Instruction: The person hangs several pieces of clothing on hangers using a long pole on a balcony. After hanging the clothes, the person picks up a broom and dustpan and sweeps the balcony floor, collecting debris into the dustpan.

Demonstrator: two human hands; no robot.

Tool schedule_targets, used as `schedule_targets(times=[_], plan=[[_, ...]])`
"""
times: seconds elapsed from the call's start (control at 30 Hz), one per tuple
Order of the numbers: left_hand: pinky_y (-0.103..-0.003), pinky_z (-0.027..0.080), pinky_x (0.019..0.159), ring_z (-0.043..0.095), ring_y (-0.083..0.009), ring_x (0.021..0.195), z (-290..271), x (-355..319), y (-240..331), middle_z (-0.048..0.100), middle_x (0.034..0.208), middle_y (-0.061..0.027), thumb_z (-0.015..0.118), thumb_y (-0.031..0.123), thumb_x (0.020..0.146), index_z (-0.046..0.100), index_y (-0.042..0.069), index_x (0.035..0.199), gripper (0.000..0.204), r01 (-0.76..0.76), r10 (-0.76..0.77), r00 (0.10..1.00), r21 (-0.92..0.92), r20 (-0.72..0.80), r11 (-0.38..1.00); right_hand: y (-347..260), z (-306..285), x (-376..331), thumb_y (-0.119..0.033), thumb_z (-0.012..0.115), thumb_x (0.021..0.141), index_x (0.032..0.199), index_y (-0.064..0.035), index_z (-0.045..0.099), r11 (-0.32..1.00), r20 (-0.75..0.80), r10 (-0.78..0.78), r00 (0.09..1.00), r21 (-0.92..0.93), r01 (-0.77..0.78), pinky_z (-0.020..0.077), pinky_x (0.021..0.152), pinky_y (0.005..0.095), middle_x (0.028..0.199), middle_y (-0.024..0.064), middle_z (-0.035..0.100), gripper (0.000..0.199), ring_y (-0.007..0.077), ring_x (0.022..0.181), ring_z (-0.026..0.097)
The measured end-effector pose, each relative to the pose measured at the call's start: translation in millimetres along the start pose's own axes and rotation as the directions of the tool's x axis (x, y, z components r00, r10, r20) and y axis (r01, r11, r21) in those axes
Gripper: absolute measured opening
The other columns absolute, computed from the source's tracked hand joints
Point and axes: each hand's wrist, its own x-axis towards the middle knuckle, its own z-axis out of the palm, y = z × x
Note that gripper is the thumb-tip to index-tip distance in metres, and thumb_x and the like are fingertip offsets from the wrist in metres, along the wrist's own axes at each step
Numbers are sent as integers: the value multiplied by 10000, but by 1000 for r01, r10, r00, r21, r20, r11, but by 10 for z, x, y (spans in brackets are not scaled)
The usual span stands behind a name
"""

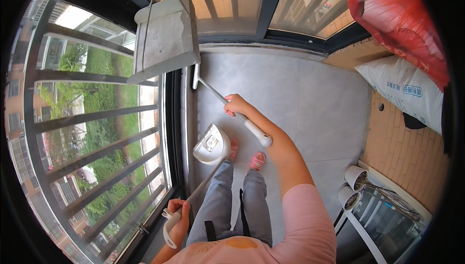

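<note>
My left hand [179, 219] is closed around the upper handle of a white long-handled dustpan [222, 147]. Its pan is low, by my feet, with its mouth toward the window side; a printed label shows inside. My right hand [236, 105] grips the grey shaft of a long-handled broom [211, 89]. The broom's white grip end lies along my right forearm. Its narrow white head is at the floor's left edge, near the wall base, partly hidden behind a hanging grey box. Bristles cannot be made out.
The grey box [167, 36] hangs on wires at the upper left. Barred windows [97, 123] line the left. A red bag [397, 17] and a white sack [402, 87] are piled at the right. Two plant pots [356, 177] stand lower right. Grey tiles [319, 114] cover the floor.
</note>
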Motion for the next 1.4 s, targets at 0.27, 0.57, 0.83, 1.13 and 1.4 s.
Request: schedule_targets(times=[0.27,0.57,0.83,1.13,1.4], plan=[[-217,366,627,456,-96,681,-120,362,53,483,743,-31,554,101,825,438,55,842,126,53,-53,997,-7,63,999,353,-393,-167,61,586,650,1201,115,347,954,-157,29,987,299,19,327,349,255,630,150,559,603,120,387,435],[-215,364,626,447,-92,675,2,506,230,484,745,-26,556,103,825,439,61,851,127,-90,74,980,80,187,993,942,-848,-1270,14,586,695,1221,79,344,779,-348,183,919,622,81,328,357,220,647,98,552,582,86,407,432],[-224,368,631,454,-101,678,88,624,182,487,740,-29,555,98,819,451,56,837,114,-149,117,964,120,239,982,1493,-399,-2087,-28,547,775,1272,-19,336,683,-509,225,831,690,238,281,342,189,679,69,540,539,44,421,390],[-220,357,653,429,-94,702,199,741,504,460,770,-24,528,86,839,435,50,855,102,-263,174,907,195,383,945,1589,-542,-1520,-47,529,764,1107,2,473,588,-569,134,811,705,397,295,342,212,610,40,507,350,63,389,392],[-213,354,655,433,-91,706,252,831,574,461,773,-28,523,57,836,426,54,876,104,-328,196,846,195,496,924,2583,557,-3227,5,535,724,1267,-58,370,430,-503,575,645,857,285,309,325,227,568,58,485,570,87,388,410]])
